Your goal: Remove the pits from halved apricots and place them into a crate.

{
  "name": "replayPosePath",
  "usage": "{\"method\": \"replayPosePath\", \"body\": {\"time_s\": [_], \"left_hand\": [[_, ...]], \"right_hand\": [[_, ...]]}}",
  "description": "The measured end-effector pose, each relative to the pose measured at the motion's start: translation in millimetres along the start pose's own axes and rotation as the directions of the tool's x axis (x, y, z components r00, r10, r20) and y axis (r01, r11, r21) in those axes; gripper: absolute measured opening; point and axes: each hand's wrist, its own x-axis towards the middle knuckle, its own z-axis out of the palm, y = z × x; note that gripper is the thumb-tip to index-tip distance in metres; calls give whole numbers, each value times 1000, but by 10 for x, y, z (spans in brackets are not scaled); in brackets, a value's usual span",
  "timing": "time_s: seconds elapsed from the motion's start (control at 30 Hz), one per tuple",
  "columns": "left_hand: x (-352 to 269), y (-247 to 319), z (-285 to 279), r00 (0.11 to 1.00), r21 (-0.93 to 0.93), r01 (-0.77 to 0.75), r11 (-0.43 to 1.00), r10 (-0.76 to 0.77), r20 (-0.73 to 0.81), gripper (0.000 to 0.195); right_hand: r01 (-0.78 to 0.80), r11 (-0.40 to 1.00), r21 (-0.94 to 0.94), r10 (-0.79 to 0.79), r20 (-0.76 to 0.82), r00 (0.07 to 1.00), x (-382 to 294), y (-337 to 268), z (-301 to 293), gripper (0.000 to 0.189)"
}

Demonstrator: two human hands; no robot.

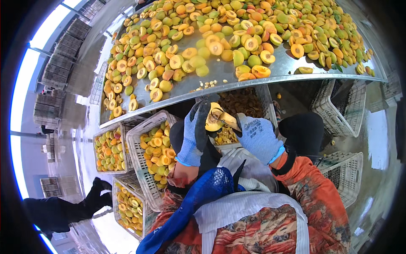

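My left hand (194, 130), in a blue knit glove with a dark coated palm, holds a yellow stone-fruit half (210, 123) with its cut face towards the right hand. In my right hand (257, 136), gloved alike, is a short pitting tool (229, 120) with a light brown handle. Its dark curved blade is against the middle of the cut face. Both hands are above a plastic crate (269, 103) between my knees, which holds brown stones and yellow scraps. Ahead, many halved fruits (176, 62) cover a metal table (219, 74).
Pale kernels (207, 84) lie by the table's raised front edge. At my left stand a large crate (139, 165) of pitted halves and two smaller fruit crates (108, 171) (144, 219). More crates (344, 108) stand at right. A person's dark-clothed leg (76, 208) is at lower left.
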Motion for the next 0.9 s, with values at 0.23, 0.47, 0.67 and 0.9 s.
{"method": "replayPosePath", "body": {"time_s": [0.23, 0.47, 0.67, 0.9], "left_hand": [[-102, 62, 18, 963, -272, 225, 936, -257, -87, 28], [-268, 87, 51, 969, 63, 139, 988, -122, -215, 24], [-325, 40, -129, 950, 177, 63, 982, -5, -312, 23], [-502, 6, -407, 948, 213, 266, 940, -215, -235, 24]], "right_hand": [[73, 993, -90, -68, 53, 996, -104, -118, 5, 33], [-123, 985, 124, 106, 137, 985, -364, -405, 303, 39], [-96, 963, 252, 76, 87, 993, -307, -530, 543, 35], [-51, 983, 177, 10, 225, 974, -252, -650, 556, 32]]}}
